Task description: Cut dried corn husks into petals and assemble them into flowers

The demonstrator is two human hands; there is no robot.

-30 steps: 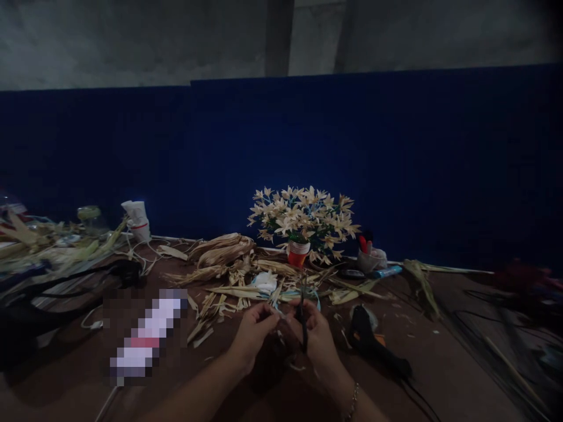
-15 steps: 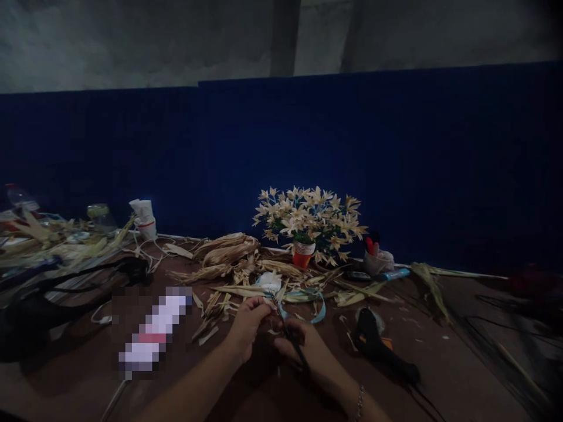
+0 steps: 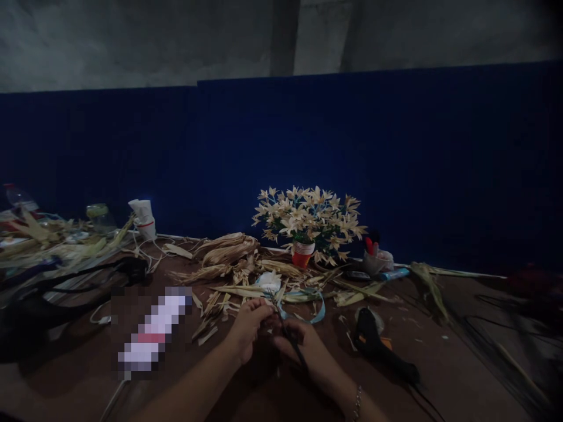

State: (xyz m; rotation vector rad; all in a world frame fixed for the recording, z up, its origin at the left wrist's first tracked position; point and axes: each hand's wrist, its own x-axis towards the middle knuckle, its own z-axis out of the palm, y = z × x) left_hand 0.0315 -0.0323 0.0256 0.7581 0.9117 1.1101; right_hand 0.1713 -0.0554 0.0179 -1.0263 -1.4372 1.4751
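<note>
Your left hand (image 3: 246, 328) pinches a small pale strip (image 3: 265, 305), apparently steadying it against the dark scissors (image 3: 292, 343), which your right hand (image 3: 310, 353) clasps in its grip low over the table (image 3: 444, 375).

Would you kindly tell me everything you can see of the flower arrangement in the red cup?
The flower arrangement is a dense bunch of pale cream, star-shaped, husk-like blooms with a few green leaves. It stands upright in a red cup with a white band, at the back of the brown table, before the blue panel. Loose husk strips lie around its base. The left hand and right hand, gripping a dark tool, are nearer the camera, apart from it.
</note>
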